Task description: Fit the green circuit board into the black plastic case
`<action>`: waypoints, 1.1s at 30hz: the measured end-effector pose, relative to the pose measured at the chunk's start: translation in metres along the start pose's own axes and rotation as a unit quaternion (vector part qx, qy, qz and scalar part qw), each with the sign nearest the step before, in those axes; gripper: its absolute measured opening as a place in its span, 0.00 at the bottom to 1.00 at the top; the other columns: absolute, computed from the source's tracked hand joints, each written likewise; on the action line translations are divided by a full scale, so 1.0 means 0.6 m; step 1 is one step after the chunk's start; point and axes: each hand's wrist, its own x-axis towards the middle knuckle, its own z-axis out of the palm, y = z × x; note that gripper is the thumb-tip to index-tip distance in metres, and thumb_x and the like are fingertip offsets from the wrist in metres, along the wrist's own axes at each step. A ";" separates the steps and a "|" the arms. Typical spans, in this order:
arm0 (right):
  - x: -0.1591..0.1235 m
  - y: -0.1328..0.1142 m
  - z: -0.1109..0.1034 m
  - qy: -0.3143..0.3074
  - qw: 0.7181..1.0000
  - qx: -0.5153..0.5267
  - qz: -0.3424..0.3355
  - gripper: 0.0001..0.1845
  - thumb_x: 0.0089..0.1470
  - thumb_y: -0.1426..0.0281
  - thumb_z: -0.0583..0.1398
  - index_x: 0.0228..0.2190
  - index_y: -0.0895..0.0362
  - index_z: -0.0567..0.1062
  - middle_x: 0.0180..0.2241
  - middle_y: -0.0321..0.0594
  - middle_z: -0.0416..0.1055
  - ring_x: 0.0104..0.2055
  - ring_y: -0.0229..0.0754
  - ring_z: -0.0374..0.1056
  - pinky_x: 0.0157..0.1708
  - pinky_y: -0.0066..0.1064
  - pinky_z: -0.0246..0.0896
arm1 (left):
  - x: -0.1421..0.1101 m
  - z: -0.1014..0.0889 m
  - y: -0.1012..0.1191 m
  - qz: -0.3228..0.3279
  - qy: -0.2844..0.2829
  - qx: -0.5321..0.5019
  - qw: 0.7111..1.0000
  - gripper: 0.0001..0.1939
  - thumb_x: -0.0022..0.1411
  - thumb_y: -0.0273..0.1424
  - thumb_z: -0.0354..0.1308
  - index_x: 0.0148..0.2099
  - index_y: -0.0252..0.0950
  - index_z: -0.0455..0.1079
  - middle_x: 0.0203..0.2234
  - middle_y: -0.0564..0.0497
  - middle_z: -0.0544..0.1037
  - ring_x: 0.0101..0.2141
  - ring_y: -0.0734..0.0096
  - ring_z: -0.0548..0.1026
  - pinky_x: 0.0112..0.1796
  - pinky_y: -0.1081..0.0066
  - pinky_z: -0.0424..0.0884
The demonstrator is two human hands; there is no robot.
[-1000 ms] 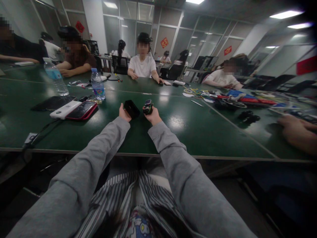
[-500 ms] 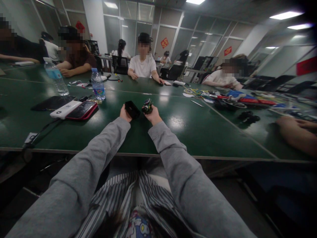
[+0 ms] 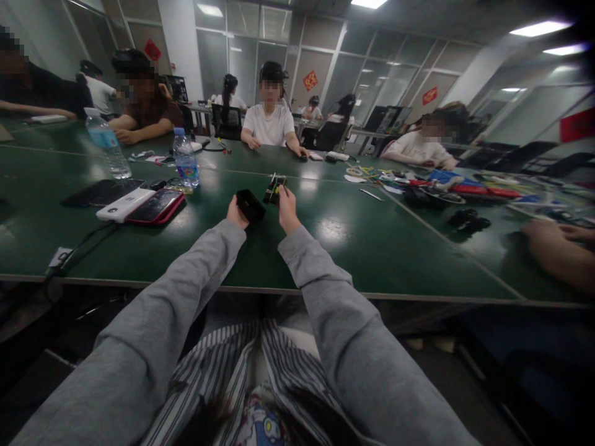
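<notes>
My left hand [image 3: 237, 214] is closed around a black open-topped box [image 3: 251, 205], which looks like a plastic casing, tilted above the green table [image 3: 372, 248]. In my right hand [image 3: 288, 209] is a small circuit board [image 3: 274, 188] with metallic and yellow-green parts, gripped between thumb and fingers. Board and casing are close together but apart. The fingers behind each item are partly hidden.
Left of my hands lie a red-edged phone [image 3: 155, 207], a white power bank [image 3: 124, 205] with a cable and a dark flat pad [image 3: 95, 192]. Two water bottles [image 3: 186, 162] stand behind. Tangled cables [image 3: 418, 183] and a black object [image 3: 469, 220] lie to the right. Co-workers sit around.
My right hand has turned the circuit board to a more upright angle and now pinches it nearer its right side. The left hand with the casing is almost unchanged.
</notes>
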 end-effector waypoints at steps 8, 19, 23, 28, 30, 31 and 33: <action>-0.019 0.006 0.000 -0.058 0.986 -0.109 -0.110 0.08 0.57 0.73 0.67 0.40 0.51 0.80 0.50 0.36 0.81 0.66 0.39 0.68 0.64 0.38 0.65 | -0.007 0.004 -0.004 -0.020 -0.017 -0.006 1.000 0.24 0.74 0.49 0.47 0.49 0.36 0.75 0.35 0.41 0.81 0.45 0.49 0.82 0.49 0.53 0.79; -0.052 0.016 0.008 -0.150 0.962 -0.173 -0.149 0.13 0.58 0.75 0.65 0.44 0.50 0.79 0.58 0.38 0.75 0.72 0.42 0.57 0.75 0.41 0.45 | 0.011 -0.008 -0.012 -0.011 -0.042 0.002 0.999 0.21 0.71 0.49 0.51 0.49 0.39 0.77 0.41 0.39 0.82 0.47 0.46 0.82 0.50 0.50 0.78; -0.052 0.030 0.009 -0.150 0.931 -0.268 -0.195 0.14 0.62 0.70 0.64 0.49 0.49 0.78 0.58 0.41 0.74 0.71 0.46 0.59 0.73 0.45 0.50 | 0.007 -0.004 -0.012 -0.014 -0.033 -0.010 0.999 0.21 0.72 0.46 0.51 0.49 0.38 0.78 0.40 0.40 0.83 0.47 0.47 0.82 0.50 0.52 0.79; -0.044 0.049 0.007 -0.141 0.826 -0.453 -0.305 0.23 0.69 0.61 0.56 0.60 0.58 0.74 0.56 0.54 0.74 0.63 0.54 0.68 0.67 0.51 0.59 | -0.002 0.002 -0.007 -0.030 -0.027 -0.039 0.998 0.22 0.76 0.42 0.48 0.54 0.35 0.76 0.38 0.41 0.84 0.47 0.53 0.83 0.51 0.61 0.78; -0.040 0.055 0.005 -0.144 0.794 -0.487 -0.333 0.27 0.71 0.58 0.52 0.62 0.60 0.72 0.55 0.55 0.75 0.61 0.55 0.69 0.65 0.51 0.62 | -0.003 0.003 -0.006 -0.031 -0.027 -0.047 0.998 0.22 0.76 0.42 0.48 0.57 0.33 0.75 0.40 0.41 0.84 0.47 0.54 0.83 0.51 0.62 0.78; -0.038 0.058 0.004 -0.145 0.787 -0.494 -0.341 0.28 0.71 0.57 0.51 0.62 0.60 0.71 0.55 0.55 0.75 0.60 0.55 0.70 0.64 0.51 0.63 | -0.003 0.003 -0.006 -0.031 -0.026 -0.049 0.998 0.22 0.76 0.41 0.48 0.57 0.33 0.75 0.41 0.40 0.84 0.47 0.54 0.83 0.51 0.62 0.78; -0.037 0.063 0.002 -0.148 0.782 -0.493 -0.352 0.30 0.71 0.56 0.49 0.63 0.60 0.70 0.54 0.56 0.75 0.60 0.55 0.70 0.63 0.51 0.63 | -0.003 0.002 -0.006 -0.031 -0.023 -0.050 0.998 0.22 0.76 0.41 0.48 0.59 0.33 0.74 0.41 0.40 0.84 0.46 0.54 0.83 0.52 0.61 0.78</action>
